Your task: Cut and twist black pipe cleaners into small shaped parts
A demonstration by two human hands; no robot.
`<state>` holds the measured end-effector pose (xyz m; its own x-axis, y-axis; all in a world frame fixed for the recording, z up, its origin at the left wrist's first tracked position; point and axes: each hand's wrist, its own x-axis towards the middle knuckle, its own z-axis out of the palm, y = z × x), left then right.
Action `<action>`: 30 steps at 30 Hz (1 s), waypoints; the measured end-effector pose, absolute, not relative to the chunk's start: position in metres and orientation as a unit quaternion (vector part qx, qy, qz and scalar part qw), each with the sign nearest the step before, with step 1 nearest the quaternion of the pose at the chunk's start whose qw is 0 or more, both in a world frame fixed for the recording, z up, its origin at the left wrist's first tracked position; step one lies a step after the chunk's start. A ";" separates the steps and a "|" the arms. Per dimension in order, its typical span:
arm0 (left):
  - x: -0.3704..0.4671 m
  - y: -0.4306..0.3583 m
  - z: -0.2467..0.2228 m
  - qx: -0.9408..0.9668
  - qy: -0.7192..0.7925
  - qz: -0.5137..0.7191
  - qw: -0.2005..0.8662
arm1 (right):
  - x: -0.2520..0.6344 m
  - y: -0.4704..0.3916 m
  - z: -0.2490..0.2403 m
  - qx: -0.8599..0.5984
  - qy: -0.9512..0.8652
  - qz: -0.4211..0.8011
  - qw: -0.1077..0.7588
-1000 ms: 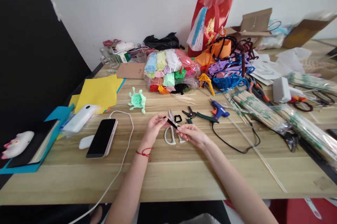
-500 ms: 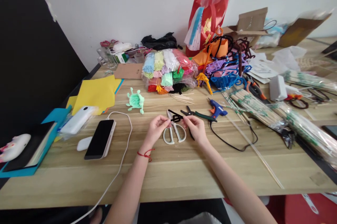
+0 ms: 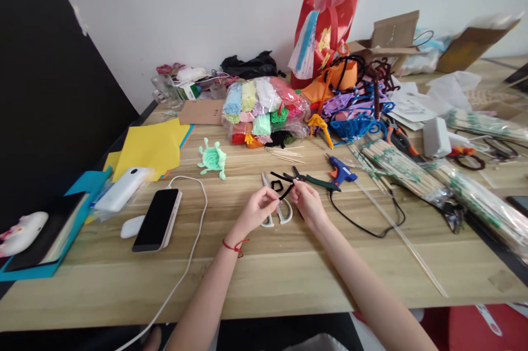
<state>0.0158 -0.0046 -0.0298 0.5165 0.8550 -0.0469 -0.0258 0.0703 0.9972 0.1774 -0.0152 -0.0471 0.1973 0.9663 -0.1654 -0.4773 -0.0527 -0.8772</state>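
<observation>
A short black pipe cleaner [image 3: 285, 193] is pinched at its lower end by my left hand [image 3: 258, 209]. My right hand [image 3: 307, 201] grips it farther up, its fingers closed. Under and between the hands lie scissors with white handles [image 3: 287, 214], their blades pointing away. A small bent black loop [image 3: 276, 186] rests over the scissors. Just beyond my right hand are pliers with a dark green handle [image 3: 324, 182], partly hidden. A mint-green fuzzy figure [image 3: 213, 158] sits farther off to the left.
A blue glue gun [image 3: 342, 171] with a black cord lies right of my hands. Bagged pipe cleaners [image 3: 264, 111] and a red bag [image 3: 325, 32] stand behind. Wrapped wooden sticks [image 3: 404, 172] are at right. A phone [image 3: 157, 220] and white cable [image 3: 198, 230] lie left.
My left hand has shifted right and slightly nearer me, and the wrist has turned. The black pipe cleaner between my hands now slants, and the small loop shows apart from it.
</observation>
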 end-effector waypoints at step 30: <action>0.003 0.008 -0.030 0.436 0.331 0.404 0.733 | 0.217 -0.025 -0.053 -0.743 -0.648 -0.013 0.166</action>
<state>0.0026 0.0081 -0.0301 0.4539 0.8812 -0.1317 -0.3040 0.2921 0.9068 0.2172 -0.0249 -0.0531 0.1591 0.9589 0.2348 0.9675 -0.1040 -0.2306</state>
